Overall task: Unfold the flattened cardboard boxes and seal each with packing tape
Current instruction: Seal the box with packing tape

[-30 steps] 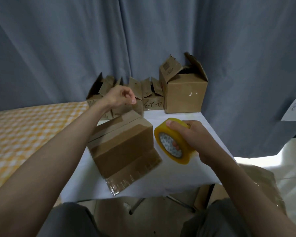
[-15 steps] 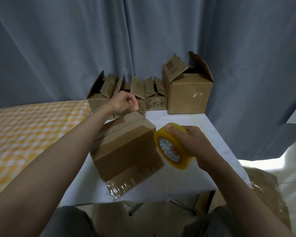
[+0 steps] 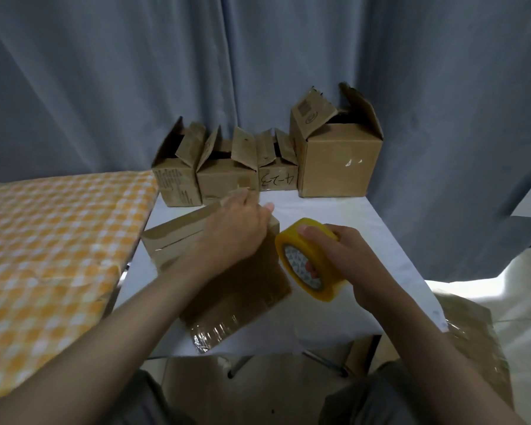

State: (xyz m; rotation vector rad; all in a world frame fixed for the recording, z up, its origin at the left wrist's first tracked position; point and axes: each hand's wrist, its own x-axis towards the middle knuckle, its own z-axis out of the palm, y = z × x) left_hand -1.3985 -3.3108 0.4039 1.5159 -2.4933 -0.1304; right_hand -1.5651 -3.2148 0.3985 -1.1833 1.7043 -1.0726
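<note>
Head view shows our left hand [image 3: 239, 231] now down on the top of the cardboard box [image 3: 227, 271] we are working on; half a second ago it hovered above the box's far edge, fingers pinched together. It is blurred with motion, so we cannot tell whether the fingers lie flat or still pinch a tape end. Our right hand [image 3: 347, 259] grasps the yellow tape roll [image 3: 311, 259], fingers through its core and thumb on the rim, just beside the box's right corner, much as before. The box lies tilted on the white desk [image 3: 344, 216], a glossy taped flap [image 3: 224, 325] jutting from its near side toward the desk's edge. Behind the box, along the far edge of the desk, stand three small open boxes [image 3: 224, 176] and one large open box [image 3: 337, 164], flaps up. To the left of the box lies an orange checked cloth [image 3: 56, 246]. We judge that the hand's drop means the tape end is being pressed onto the top seam, so the next pull of the roll would lay a strip across it; this box is close to sealed.
</note>
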